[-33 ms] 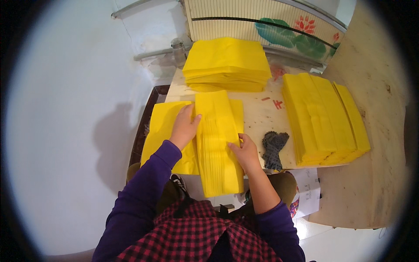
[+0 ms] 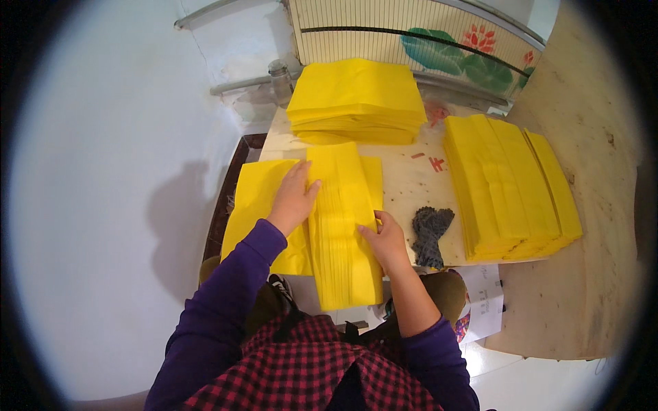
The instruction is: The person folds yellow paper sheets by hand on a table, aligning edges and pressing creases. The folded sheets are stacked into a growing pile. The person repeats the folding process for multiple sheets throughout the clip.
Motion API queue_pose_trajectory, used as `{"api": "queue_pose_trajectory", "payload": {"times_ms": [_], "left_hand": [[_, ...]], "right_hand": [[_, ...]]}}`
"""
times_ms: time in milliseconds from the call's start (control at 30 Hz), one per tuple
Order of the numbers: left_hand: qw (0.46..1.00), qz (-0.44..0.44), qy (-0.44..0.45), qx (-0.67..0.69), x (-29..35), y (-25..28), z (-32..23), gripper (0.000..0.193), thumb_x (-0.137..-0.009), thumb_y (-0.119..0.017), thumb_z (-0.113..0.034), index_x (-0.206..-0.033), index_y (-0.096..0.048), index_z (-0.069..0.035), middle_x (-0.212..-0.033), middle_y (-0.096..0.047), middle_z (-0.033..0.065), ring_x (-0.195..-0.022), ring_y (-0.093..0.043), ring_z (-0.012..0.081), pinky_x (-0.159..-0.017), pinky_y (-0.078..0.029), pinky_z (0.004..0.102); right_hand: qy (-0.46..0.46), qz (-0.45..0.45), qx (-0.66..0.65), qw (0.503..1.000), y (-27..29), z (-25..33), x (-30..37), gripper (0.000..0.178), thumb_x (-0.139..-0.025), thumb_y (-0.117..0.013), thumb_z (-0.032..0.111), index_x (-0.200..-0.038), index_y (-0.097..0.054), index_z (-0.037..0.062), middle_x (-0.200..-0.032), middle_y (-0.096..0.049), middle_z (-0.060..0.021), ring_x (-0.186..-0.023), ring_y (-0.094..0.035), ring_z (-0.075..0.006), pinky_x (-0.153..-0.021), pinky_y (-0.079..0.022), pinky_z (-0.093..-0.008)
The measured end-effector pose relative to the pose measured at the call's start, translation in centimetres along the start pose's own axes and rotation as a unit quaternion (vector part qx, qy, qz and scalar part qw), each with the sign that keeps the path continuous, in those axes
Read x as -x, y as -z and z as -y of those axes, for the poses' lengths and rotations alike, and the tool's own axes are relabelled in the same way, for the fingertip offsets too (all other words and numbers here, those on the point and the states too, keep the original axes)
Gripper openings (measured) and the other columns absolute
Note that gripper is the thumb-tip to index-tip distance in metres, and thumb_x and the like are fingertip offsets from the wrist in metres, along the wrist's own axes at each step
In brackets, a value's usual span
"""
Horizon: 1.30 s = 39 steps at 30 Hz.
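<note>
Left hand [image 2: 293,197] touches yellow stack [image 2: 340,240]; right hand [image 2: 388,244] holds its edge.

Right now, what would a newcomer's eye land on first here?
Probably the bright yellow: a long layered bundle between the left hand and right hand, a tall stack behind it, and another pile on the right. Next, the dark grey bunch right of the right hand, then the red flowers painted on the panel at the back.
</note>
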<state>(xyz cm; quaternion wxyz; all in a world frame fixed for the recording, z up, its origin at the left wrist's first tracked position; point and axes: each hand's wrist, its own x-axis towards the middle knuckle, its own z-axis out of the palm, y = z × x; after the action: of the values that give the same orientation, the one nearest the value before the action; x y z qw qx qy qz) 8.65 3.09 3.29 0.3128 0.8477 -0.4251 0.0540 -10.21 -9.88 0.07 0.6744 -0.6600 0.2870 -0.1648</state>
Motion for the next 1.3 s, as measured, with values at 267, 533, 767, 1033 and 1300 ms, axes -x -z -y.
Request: {"api": "queue_pose_trajectory", "payload": {"times_ms": [267,533,767,1033,1300], "left_hand": [[0.973,0.193,-0.064,-0.112,-1.7,-3.3,-4.1,0.065,-0.099,-0.045,-0.039,-0.147,-0.028,0.001,-0.155,-0.023,0.0218,-0.145,-0.019,0.0351,-0.118,-0.017,0.0464],[0.976,0.181,-0.070,-0.100,-1.6,-4.9,-3.1,0.066,-0.098,-0.046,-0.039,-0.147,-0.027,0.001,-0.156,-0.024,0.0202,-0.146,-0.019,0.0345,-0.118,-0.015,0.0465],[0.974,0.179,-0.078,-0.117,-1.8,-5.1,-3.1,0.064,-0.098,-0.048,-0.039,-0.146,-0.030,0.000,-0.155,-0.027,0.0195,-0.144,-0.022,0.0345,-0.117,-0.016,0.0487],[0.967,0.197,-0.097,-0.132,-3.7,-3.6,-4.4,0.056,-0.096,-0.051,-0.036,-0.140,-0.041,-0.003,-0.146,-0.040,0.0188,-0.139,-0.033,0.0354,-0.112,-0.025,0.0515],[0.960,0.169,-0.149,-0.167,-4.0,-4.9,-4.1,0.056,-0.095,-0.051,-0.038,-0.139,-0.044,-0.003,-0.148,-0.037,0.0181,-0.140,-0.030,0.0323,-0.115,-0.022,0.0494]], "right_hand": [[0.033,-0.004,-0.004,0.999,-0.2,-1.6,-0.5,0.042,-0.089,-0.064,0.004,-0.126,-0.047,-0.0063,-0.095,-0.069,-0.0140,-0.080,-0.067,-0.0162,-0.068,-0.052,-0.0276],[0.040,0.005,0.000,0.999,0.0,-2.6,-0.4,0.047,-0.086,-0.066,0.014,-0.124,-0.052,-0.0093,-0.112,-0.066,-0.0223,-0.102,-0.066,-0.0254,-0.087,-0.050,-0.0319],[0.065,-0.013,0.019,0.998,0.0,-3.7,-0.4,0.046,-0.088,-0.064,0.015,-0.125,-0.051,-0.0104,-0.108,-0.065,-0.0263,-0.101,-0.066,-0.0310,-0.086,-0.050,-0.0343],[0.083,-0.010,0.019,0.996,-0.1,-3.1,-0.1,0.042,-0.089,-0.062,0.014,-0.124,-0.053,-0.0075,-0.106,-0.066,-0.0247,-0.101,-0.066,-0.0317,-0.085,-0.050,-0.0352],[0.080,-0.020,0.113,0.990,-0.1,-1.7,0.6,0.041,-0.091,-0.061,0.007,-0.128,-0.051,-0.0072,-0.109,-0.068,-0.0192,-0.098,-0.067,-0.0220,-0.084,-0.050,-0.0297]]}}
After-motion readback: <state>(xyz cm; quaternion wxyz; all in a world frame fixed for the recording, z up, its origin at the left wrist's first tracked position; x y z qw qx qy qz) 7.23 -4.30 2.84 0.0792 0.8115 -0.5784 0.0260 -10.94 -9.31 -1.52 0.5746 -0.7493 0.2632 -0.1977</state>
